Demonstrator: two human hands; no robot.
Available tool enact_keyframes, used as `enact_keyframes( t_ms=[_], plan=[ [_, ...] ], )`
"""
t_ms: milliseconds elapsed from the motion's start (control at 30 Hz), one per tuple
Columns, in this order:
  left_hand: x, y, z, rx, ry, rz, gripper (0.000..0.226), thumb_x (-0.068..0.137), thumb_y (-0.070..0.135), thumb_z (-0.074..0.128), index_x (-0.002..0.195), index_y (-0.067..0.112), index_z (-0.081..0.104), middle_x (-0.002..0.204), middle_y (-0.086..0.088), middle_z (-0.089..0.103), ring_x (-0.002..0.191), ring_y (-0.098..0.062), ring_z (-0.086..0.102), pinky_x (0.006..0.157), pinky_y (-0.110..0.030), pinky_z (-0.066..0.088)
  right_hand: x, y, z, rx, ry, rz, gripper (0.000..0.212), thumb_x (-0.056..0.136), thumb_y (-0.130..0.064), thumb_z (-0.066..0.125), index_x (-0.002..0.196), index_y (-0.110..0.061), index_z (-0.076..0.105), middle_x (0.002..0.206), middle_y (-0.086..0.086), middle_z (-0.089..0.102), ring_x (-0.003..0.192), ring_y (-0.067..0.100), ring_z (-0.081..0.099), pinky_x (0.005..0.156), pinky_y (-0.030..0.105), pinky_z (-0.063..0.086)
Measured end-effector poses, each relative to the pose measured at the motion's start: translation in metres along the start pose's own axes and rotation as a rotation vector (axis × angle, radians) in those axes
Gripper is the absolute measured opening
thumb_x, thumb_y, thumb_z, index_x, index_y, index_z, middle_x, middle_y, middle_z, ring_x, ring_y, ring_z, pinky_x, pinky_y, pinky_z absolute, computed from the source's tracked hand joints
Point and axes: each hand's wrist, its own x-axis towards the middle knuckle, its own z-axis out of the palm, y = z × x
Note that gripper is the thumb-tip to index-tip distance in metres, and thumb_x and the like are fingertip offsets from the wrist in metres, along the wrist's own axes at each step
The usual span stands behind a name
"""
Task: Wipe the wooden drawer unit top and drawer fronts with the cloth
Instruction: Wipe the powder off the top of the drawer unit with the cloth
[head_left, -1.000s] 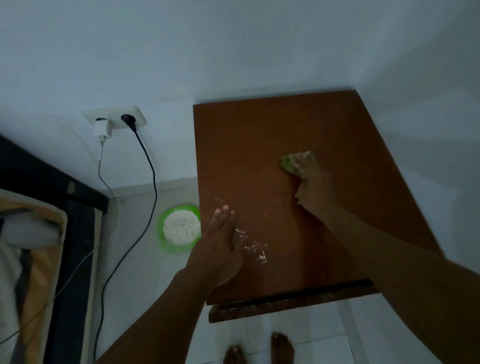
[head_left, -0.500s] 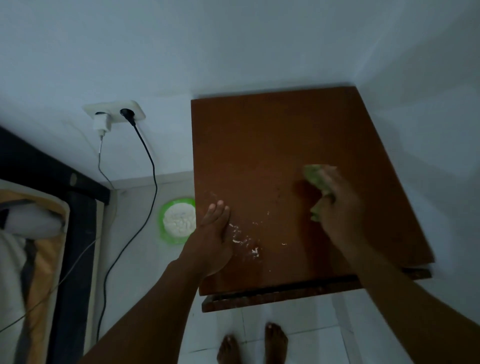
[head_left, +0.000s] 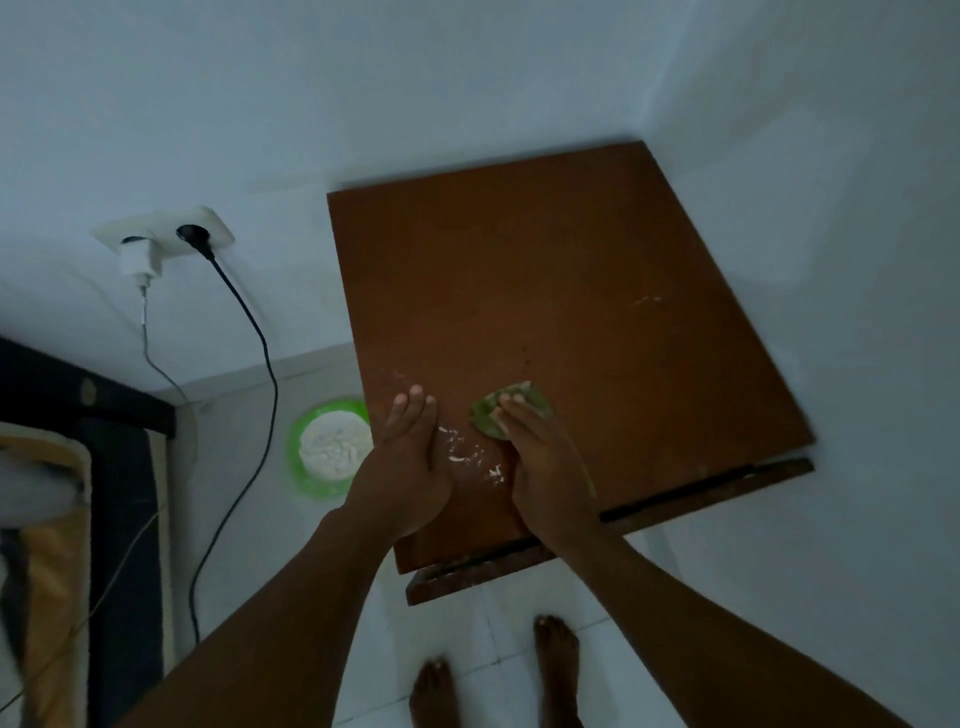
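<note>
One wooden drawer unit (head_left: 545, 312), top panel seen from above, set into the room corner; most of its surface reads clean, a faint pale streak remaining toward the right side. Drawer fronts: only a dark front edge shows below the top, not yet wiped by the look of it.

Two hands on the near left part of the top. Left hand (head_left: 405, 467): flat, fingers extended and together, grasping nothing, bracing at the left edge. Right hand (head_left: 545, 467): palm down, fingers spread over the cloth and pressing it to the wood.

One cloth (head_left: 506, 413), green, bunched, under the right fingertips. Half a second ago it sat further right on the panel; it has since swept left to sit just beside the debris, so the stroke is judged to be gathering that last patch.

Several white crumbs (head_left: 467, 454), scattered between the two hands.

One green dish (head_left: 332, 447) of white matter, on the floor left of the unit.
</note>
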Motion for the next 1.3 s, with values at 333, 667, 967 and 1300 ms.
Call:
enact_keyframes(
  t_ms=[333, 667, 967, 1300],
  plan=[
    [-0.034, 0.0, 0.026, 0.048, -0.001, 0.08, 0.07, 0.096, 0.02, 0.039, 0.155, 0.012, 0.002, 0.164, -0.003, -0.007, 0.149, -0.019, -0.013, 0.119, -0.038, 0.008, -0.012, 0.137, -0.13, -0.157, 0.481, 0.364, 0.052, 0.08, 0.008, 0.05, 0.13, 0.002, 0.059, 0.133, 0.022, 0.06, 0.127, 0.036, 0.055, 0.11, 0.052, 0.041],
    [-0.039, -0.007, 0.016, 0.063, 0.0, 0.122, 0.074, 0.092, 0.014, 0.044, 0.155, 0.01, 0.005, 0.164, -0.004, -0.004, 0.15, -0.019, -0.01, 0.116, -0.028, 0.004, -0.034, 0.049, -0.029, -0.052, 0.368, 0.306, 0.042, 0.088, 0.008, 0.046, 0.127, 0.0, 0.061, 0.134, 0.016, 0.061, 0.131, 0.03, 0.052, 0.116, 0.02, 0.028],
    [-0.039, -0.006, 0.007, 0.121, 0.036, 0.176, 0.063, 0.092, 0.018, 0.03, 0.152, 0.004, 0.018, 0.162, -0.014, 0.011, 0.147, -0.018, -0.003, 0.114, -0.028, 0.0, -0.044, -0.014, 0.007, 0.02, 0.045, 0.026, 0.052, 0.089, -0.004, 0.049, 0.141, -0.011, 0.052, 0.151, 0.002, 0.046, 0.146, 0.017, 0.033, 0.118, 0.032, 0.032],
    [-0.005, 0.014, -0.003, 0.131, -0.03, 0.027, 0.062, 0.099, 0.03, 0.034, 0.155, 0.014, 0.013, 0.164, -0.005, 0.009, 0.15, -0.02, 0.004, 0.12, -0.04, 0.012, -0.027, 0.011, -0.014, -0.26, -0.03, 0.031, 0.054, 0.078, -0.015, 0.07, 0.129, -0.018, 0.056, 0.131, 0.008, 0.055, 0.108, 0.028, 0.05, 0.083, 0.043, 0.054]
  ],
)
